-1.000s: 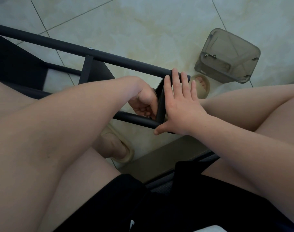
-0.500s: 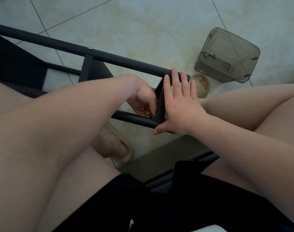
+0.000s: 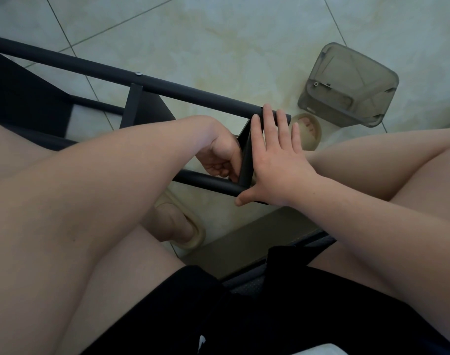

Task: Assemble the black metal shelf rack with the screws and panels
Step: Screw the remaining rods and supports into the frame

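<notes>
The black metal rack lies on its side across the tiled floor, with an upper tube [image 3: 193,94] and a lower tube [image 3: 208,184]. A narrow black end panel [image 3: 245,160] stands between them. My left hand [image 3: 218,157] reaches in from the left, its fingers curled and pinching a small screw at the joint of panel and lower tube; the screw is mostly hidden. My right hand [image 3: 277,165] lies flat against the panel's right face, fingers straight, thumb on the lower tube's end.
A silver screw head [image 3: 139,73] sits on the upper tube above a second black panel [image 3: 147,108]. A grey translucent plastic box [image 3: 346,85] lies tipped at the upper right. My feet in beige slippers [image 3: 185,226] and a flat dark board [image 3: 244,242] lie below the rack.
My left hand has turned at the wrist at the joint, its fingers rolling round. The right hand and the rack have stayed in place.
</notes>
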